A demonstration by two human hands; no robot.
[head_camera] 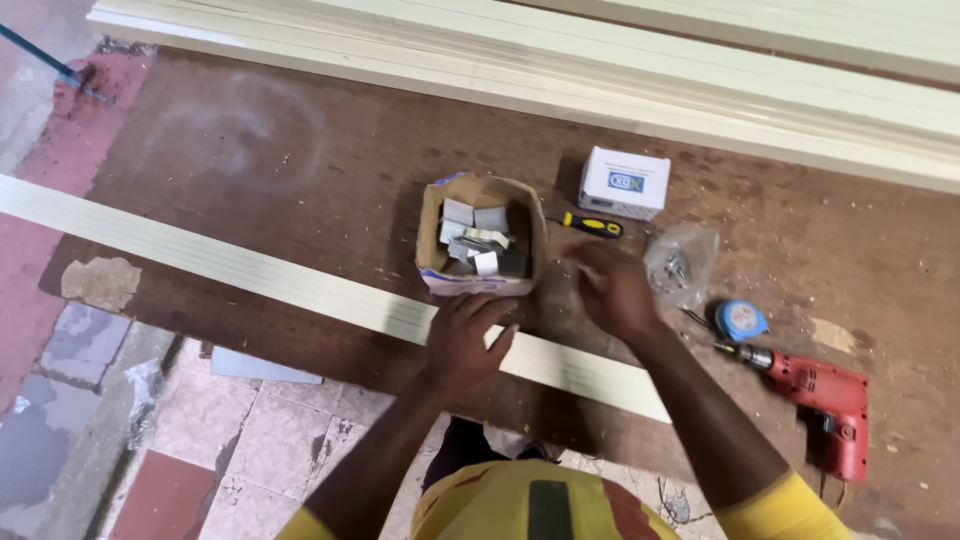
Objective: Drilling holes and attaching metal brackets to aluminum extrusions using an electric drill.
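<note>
Item: cream strip (pixel 270 272) lying across the brown board (pixel 300 160), my left hand (pixel 462 340) pressed flat and unclenched on it, my right hand (pixel 612 292) blurred, grip undeterminable, between carton (pixel 432 235) and screw bag (pixel 682 262), red drill (pixel 825 400) further right.

Both forearms reach forward from yellow sleeves, bare from the elbow down. The left hand (pixel 462 338) lies palm down, fingers spread and pressed flat, thumb angled out to the right. The right hand (pixel 612 290) hovers a little further forward, fingers loosely curled (blurred, so their grip is unclear).
</note>
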